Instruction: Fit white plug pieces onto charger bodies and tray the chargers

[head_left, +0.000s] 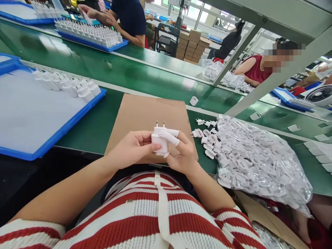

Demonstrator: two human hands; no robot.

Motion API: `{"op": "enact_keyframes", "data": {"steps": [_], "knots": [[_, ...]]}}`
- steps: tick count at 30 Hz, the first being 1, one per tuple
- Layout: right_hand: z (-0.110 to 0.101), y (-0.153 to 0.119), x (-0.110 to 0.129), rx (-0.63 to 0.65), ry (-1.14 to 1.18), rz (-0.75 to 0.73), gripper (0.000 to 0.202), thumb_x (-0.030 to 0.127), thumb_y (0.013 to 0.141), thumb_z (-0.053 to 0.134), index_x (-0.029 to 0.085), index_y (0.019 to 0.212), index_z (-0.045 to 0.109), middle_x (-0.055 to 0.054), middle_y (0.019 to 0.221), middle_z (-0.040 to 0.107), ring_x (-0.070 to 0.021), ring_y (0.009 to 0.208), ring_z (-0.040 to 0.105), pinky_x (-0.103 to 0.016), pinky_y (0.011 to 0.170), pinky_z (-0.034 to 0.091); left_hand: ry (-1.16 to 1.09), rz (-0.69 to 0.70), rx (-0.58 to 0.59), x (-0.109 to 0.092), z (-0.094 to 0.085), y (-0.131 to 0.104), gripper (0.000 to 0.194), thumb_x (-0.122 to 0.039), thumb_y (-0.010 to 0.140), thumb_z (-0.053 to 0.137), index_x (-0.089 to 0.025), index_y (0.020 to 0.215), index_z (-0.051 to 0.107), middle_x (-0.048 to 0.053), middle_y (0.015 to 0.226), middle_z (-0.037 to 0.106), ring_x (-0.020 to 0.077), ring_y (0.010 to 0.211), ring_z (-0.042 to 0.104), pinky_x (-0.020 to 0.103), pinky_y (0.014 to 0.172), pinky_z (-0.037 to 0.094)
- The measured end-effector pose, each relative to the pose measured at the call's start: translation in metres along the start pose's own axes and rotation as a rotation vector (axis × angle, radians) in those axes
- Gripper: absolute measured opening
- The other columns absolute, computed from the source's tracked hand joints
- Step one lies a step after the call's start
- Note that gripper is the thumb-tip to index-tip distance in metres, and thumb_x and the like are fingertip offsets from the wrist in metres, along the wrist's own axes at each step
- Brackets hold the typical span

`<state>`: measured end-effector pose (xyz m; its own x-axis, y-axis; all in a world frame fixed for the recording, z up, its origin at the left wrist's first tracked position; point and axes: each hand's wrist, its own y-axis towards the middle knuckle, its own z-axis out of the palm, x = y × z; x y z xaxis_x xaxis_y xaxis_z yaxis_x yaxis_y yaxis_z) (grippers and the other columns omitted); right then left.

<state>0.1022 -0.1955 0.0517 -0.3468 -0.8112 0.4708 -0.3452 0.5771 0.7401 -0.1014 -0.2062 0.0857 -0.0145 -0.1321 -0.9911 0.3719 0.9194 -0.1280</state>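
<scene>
Above a brown cardboard sheet [145,114], both hands grip one white plug charger [159,141], its two metal pins pointing up. My left hand [132,147] holds its left side, the thumb across the front. On the right side, my right hand [183,150] is closed on the same charger, with white finger covers on two fingers. Right of the cardboard lie loose white plug tops with pins [209,140], beside a clear plastic bag [259,159] full of similar white parts.
A blue-rimmed tray [70,121] on the left holds rows of white chargers [67,83]. A conveyor [155,74] crosses ahead, carrying a white housing [193,100]. Beyond it, a co-worker's hand [89,12] is over another filled tray [116,46]. A slanted metal post [275,77] stands right.
</scene>
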Motion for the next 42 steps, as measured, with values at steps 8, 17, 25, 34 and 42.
{"op": "enact_keyframes", "data": {"steps": [8,17,25,34,42], "knots": [[-0.016,-0.002,0.008,-0.210,0.018,0.042,0.058,0.019,0.084,0.068,0.035,0.139,0.060,-0.008,0.120,0.071,-0.0263,0.101,0.072,-0.042,0.081,0.065,-0.060,0.017,0.034,-0.016,0.028,0.004,0.069,-0.050,0.085,0.079,-0.029,0.146,0.055,0.010,0.121,0.074,0.0307,0.107,0.073,0.042,0.087,0.066],[-0.018,-0.013,-0.008,-0.331,-0.033,0.188,0.060,0.030,0.084,0.073,0.036,0.141,0.057,-0.009,0.122,0.068,-0.0303,0.103,0.071,-0.048,0.085,0.064,0.330,0.601,0.040,0.015,0.022,0.030,0.071,-0.029,0.089,0.078,-0.046,0.151,0.047,0.008,0.151,0.050,0.0286,0.136,0.055,0.042,0.106,0.060],[-0.028,-0.007,-0.005,-0.222,-0.017,0.129,0.069,0.027,0.088,0.068,0.030,0.154,0.047,-0.013,0.129,0.066,-0.0313,0.111,0.068,-0.046,0.087,0.062,0.608,0.726,0.097,-0.005,-0.002,0.049,0.078,-0.047,0.081,0.084,-0.047,0.152,0.050,0.006,0.126,0.066,0.0265,0.110,0.067,0.041,0.101,0.060],[-0.029,0.001,-0.003,-0.203,0.034,0.115,0.069,0.015,0.081,0.064,0.025,0.148,0.053,-0.012,0.124,0.067,-0.0291,0.107,0.067,-0.044,0.086,0.059,0.553,0.845,0.078,-0.009,0.001,0.047,0.060,-0.031,0.092,0.076,-0.029,0.149,0.057,0.009,0.121,0.067,0.0194,0.106,0.066,0.028,0.091,0.060],[-0.021,0.001,-0.020,-0.146,-0.047,0.115,0.063,0.019,0.088,0.061,0.024,0.150,0.051,-0.013,0.125,0.065,-0.0292,0.108,0.066,-0.044,0.087,0.059,0.225,0.626,0.084,0.014,0.002,0.049,0.064,-0.030,0.091,0.078,-0.034,0.150,0.054,0.010,0.138,0.061,0.0223,0.115,0.067,0.030,0.092,0.062]]}}
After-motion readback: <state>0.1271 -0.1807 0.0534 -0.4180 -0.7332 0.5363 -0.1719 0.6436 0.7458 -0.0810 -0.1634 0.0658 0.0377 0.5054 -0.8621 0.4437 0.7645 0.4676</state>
